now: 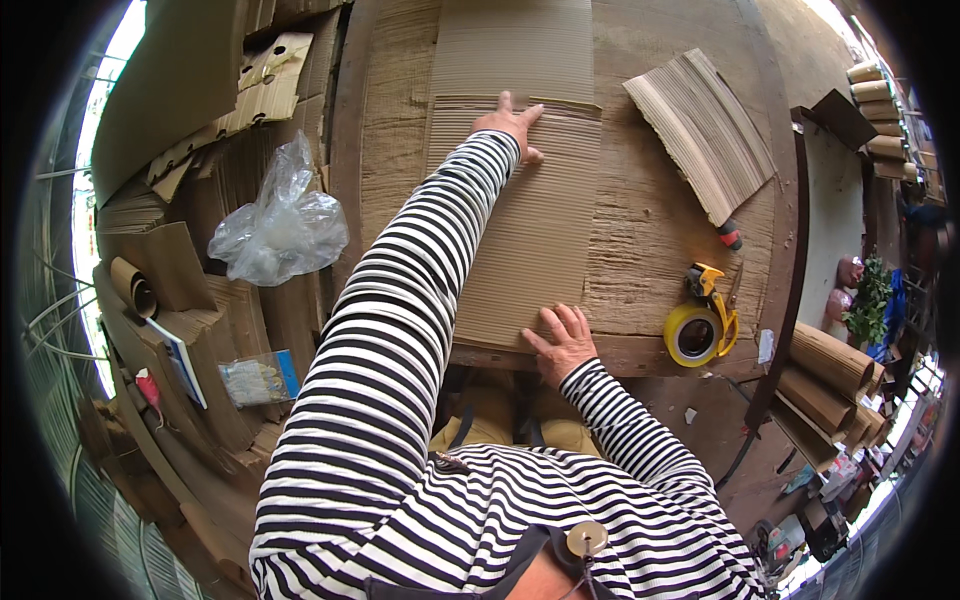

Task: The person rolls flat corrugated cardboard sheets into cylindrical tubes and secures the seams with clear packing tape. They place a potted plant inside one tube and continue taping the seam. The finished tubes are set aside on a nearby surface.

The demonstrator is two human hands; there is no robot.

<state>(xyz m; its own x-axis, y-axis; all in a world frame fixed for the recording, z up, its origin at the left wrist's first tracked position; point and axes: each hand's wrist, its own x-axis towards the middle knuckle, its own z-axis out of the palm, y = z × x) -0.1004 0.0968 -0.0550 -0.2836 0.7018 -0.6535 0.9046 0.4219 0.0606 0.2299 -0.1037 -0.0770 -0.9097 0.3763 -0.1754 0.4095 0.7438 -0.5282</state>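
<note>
A long strip of corrugated cardboard (535,235) lies flat on the wooden table in front of me. At its far end it meets a second corrugated piece (515,45), with a crosswise seam or edge between them. My left hand (512,130) reaches out to that seam, fingers spread and resting on the cardboard. At the near right corner, by the table's front edge, my right hand (562,345) lies with its fingers apart, touching the cardboard. Neither hand grips anything.
Right of the strip lie a loose corrugated piece (705,135), a red-and-black handle (730,235), a yellow tape dispenser (697,330) and yellow-handled scissors (731,325). Leftward, a clear plastic bag (280,220) rests on stacked cardboard. Cardboard rolls (825,365) stand at the right.
</note>
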